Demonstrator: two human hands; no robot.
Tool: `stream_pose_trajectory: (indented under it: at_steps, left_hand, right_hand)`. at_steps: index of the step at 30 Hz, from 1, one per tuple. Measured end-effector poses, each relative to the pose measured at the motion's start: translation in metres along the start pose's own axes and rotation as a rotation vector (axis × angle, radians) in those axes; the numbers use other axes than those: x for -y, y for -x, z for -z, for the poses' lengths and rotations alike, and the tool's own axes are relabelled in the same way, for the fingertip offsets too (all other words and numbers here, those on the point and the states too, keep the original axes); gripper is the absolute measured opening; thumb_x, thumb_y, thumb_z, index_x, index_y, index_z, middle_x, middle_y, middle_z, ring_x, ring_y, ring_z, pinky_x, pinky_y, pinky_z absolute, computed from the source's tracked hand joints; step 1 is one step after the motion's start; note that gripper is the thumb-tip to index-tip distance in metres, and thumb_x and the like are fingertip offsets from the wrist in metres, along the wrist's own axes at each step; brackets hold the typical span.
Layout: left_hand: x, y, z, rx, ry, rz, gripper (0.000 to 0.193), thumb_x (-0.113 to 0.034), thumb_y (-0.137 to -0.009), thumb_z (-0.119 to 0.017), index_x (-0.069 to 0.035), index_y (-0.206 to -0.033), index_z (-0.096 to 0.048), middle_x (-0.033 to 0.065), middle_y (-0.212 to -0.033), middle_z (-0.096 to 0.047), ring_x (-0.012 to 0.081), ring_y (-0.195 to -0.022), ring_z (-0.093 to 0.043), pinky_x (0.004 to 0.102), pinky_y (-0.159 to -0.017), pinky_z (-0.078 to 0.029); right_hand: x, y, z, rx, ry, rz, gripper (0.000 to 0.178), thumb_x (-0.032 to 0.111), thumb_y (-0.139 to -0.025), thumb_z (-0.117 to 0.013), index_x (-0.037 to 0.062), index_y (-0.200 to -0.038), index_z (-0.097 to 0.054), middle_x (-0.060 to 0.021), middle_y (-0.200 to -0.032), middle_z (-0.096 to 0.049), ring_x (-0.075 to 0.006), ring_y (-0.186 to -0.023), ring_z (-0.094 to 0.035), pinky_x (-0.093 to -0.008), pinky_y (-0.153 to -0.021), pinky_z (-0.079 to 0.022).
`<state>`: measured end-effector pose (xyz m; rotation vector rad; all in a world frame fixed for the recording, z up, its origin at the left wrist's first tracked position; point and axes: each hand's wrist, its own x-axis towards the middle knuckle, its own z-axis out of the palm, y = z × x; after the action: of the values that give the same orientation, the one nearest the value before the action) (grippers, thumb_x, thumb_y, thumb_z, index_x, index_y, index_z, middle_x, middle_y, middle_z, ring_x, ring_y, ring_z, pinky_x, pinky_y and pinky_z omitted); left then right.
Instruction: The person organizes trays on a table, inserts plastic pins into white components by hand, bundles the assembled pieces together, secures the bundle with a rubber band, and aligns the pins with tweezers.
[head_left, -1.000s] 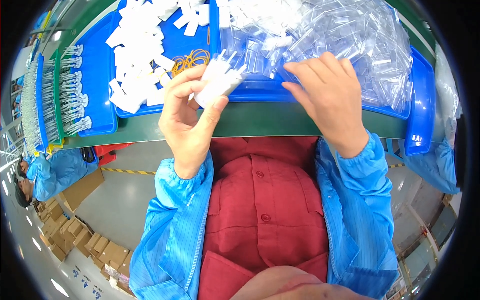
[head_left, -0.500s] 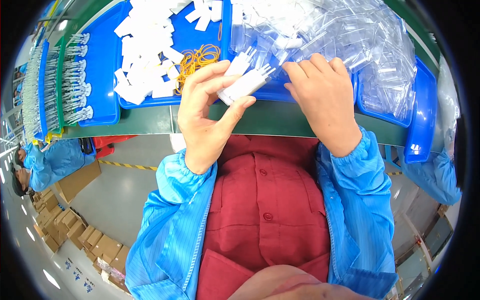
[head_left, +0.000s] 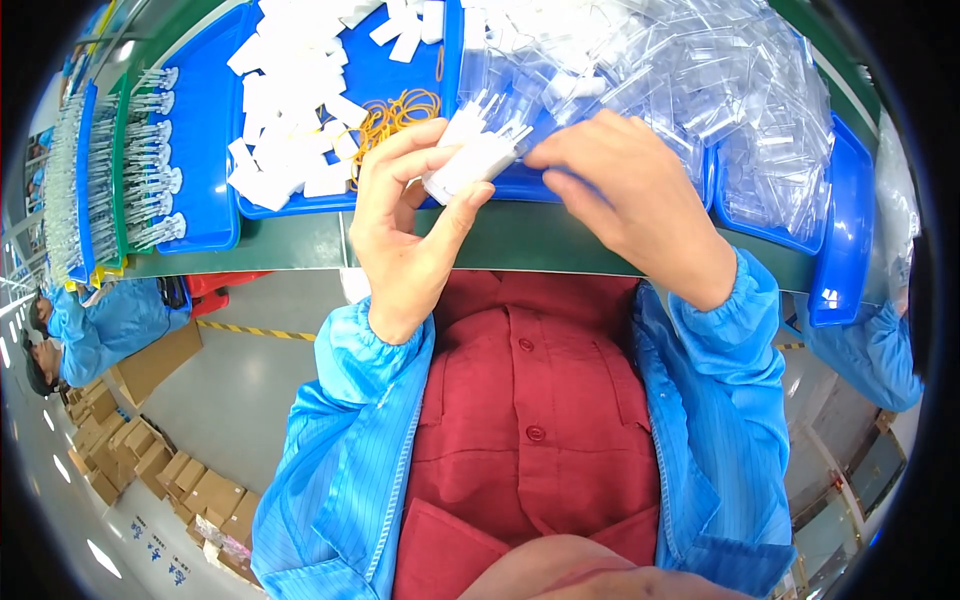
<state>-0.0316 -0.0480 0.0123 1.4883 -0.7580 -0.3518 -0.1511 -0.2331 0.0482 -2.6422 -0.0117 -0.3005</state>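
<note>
Raised bundle (head_left: 470,160) sits in left grip (head_left: 415,215).

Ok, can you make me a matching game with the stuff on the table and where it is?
Things:
1. rubber bands
2. white pieces
3. clear bags
4. bundle

Places:
A. piled in the right blue tray
B. held in the left hand
C. heaped in the middle tray, left part
D. orange loops lying beside the white heap

Pairs: 1-D, 2-C, 3-A, 4-B
</note>
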Motion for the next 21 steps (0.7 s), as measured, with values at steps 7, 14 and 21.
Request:
stream_pose_trajectory:
  at_steps: [7, 14, 21]
  left_hand:
    - [0.0, 0.0, -0.009, -0.046, 0.172, 0.032, 0.036, 0.007, -0.083, -0.073, -0.001, -0.114, -0.057, 0.0139, -0.132, -0.051, 0.0232, -0.12, -0.056, 0.0352, -0.098, -0.053]
    - [-0.008, 0.003, -0.026, -0.059, 0.479, 0.201, 0.038, 0.009, -0.086, -0.067, -0.002, -0.118, -0.05, 0.0151, -0.134, -0.05, 0.0228, -0.124, -0.052, 0.0367, -0.101, -0.05]
    - [-0.008, 0.005, -0.029, -0.04, 0.448, 0.202, 0.037, 0.008, -0.087, -0.067, -0.002, -0.117, -0.047, 0.0159, -0.136, -0.046, 0.0222, -0.124, -0.051, 0.0363, -0.1, -0.051]
  right_hand:
    - [0.014, -0.01, -0.011, -0.442, -0.05, 0.034, 0.04, 0.014, -0.073, -0.076, 0.0137, -0.111, -0.064, -0.0022, -0.111, -0.062, -0.0249, -0.101, -0.056, -0.039, -0.087, -0.042]
    - [0.027, -0.015, -0.042, -0.545, 0.112, 0.0, 0.057, 0.021, -0.07, -0.077, 0.019, -0.124, -0.06, 0.0012, -0.126, -0.057, -0.0202, -0.117, -0.052, -0.0424, -0.098, -0.038]
    - [0.023, -0.015, -0.036, -0.529, 0.147, 0.021, 0.049, 0.02, -0.069, -0.077, 0.0182, -0.115, -0.062, -0.0005, -0.124, -0.057, -0.0245, -0.124, -0.05, -0.0469, -0.106, -0.035]
